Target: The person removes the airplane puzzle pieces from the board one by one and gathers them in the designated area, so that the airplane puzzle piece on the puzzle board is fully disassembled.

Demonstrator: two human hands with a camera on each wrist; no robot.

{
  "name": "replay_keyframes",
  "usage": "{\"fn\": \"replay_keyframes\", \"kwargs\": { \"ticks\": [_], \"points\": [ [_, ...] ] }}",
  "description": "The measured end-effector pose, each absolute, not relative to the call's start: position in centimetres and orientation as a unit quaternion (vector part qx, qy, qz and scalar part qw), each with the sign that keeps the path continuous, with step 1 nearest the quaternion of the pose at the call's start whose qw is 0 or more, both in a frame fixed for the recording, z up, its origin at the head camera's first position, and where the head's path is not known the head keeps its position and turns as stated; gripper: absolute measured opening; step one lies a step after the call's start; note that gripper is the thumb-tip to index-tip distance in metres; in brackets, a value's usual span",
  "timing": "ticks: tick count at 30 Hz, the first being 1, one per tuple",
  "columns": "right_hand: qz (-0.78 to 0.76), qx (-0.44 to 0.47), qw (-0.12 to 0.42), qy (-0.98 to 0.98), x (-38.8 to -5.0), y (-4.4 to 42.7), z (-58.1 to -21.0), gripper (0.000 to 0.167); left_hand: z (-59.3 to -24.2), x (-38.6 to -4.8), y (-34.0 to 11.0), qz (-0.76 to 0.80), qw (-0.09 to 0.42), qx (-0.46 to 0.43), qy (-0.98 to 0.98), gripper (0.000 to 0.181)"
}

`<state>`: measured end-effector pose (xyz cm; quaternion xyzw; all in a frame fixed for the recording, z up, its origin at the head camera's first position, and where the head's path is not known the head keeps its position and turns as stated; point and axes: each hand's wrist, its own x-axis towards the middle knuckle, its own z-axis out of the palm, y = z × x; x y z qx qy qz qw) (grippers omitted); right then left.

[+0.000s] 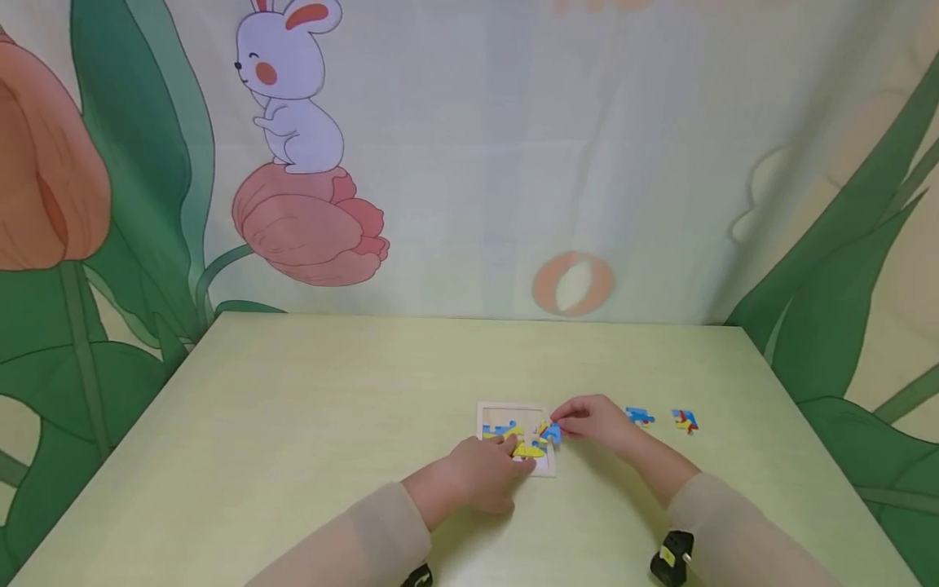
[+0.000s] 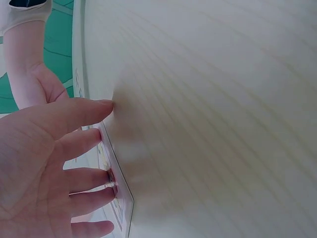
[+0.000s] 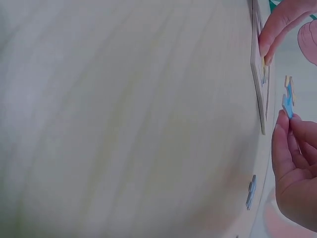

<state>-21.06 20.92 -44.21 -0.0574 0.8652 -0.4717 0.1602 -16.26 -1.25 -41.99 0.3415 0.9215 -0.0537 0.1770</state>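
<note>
Assembly of a small jigsaw, as shown from the head and both wrists. The puzzle piece (image 3: 288,105), blue with a patch of yellow or orange, is held up at the right-hand border of the puzzle tray (image 1: 513,405); in the right wrist view it is seen raised clear of the tray. It is pinched at one edge between the thumb and fingertips of the right hand (image 1: 596,422), the fingers being curled. The left hand (image 1: 480,474) is spread, its fingers nearly straight; the fingertips are rested on the near part of the tray and nothing is gripped, while the thumb is set apart outside the border. Inside the tray, blue and yellow fitted pieces (image 1: 528,450) are partly covered by that hand, so their exact seating cannot be told. On the worktop (image 1: 330,408), to the right of the tray, two loose pieces are laid well apart from each other: a mostly blue piece (image 1: 641,417) and a multicoloured piece (image 1: 685,420).

The held piece is judged to be light, thin and stiff, with tabs that could be chipped if forced. It is best taken by opposite edges, the printed face and leading tabs being left free.
</note>
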Motion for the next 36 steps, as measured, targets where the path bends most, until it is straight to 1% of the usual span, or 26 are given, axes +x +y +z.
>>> {"fn": "replay_keyframes", "kwargs": {
  "ticks": [4,8,11,16,27,36],
  "points": [
    [-0.471,-0.073,0.161,0.865,-20.9,21.8,-44.2,0.014,-42.0,-16.3,-1.1,-0.055,0.178,0.342,0.921,0.061],
    [-0.466,-0.070,0.160,0.867,-20.7,22.7,-44.3,0.012,-42.0,-16.3,-1.0,-0.059,0.168,0.348,0.920,0.061],
    [-0.469,-0.067,0.164,0.865,-20.6,23.4,-44.5,0.011,-42.0,-16.2,-1.0,-0.060,0.171,0.345,0.921,0.062],
    [-0.466,-0.067,0.164,0.867,-20.1,24.4,-44.4,0.014,-42.2,-16.0,-1.2,-0.056,0.176,0.343,0.921,0.062],
    [-0.479,-0.062,0.158,0.861,-20.0,27.2,-43.9,0.015,-42.3,-16.1,-1.1,-0.066,0.168,0.345,0.921,0.063],
    [-0.460,-0.030,0.154,0.874,-20.0,28.9,-43.6,0.018,-41.9,-16.2,-1.2,-0.073,0.168,0.345,0.920,0.063]
  ]
}}
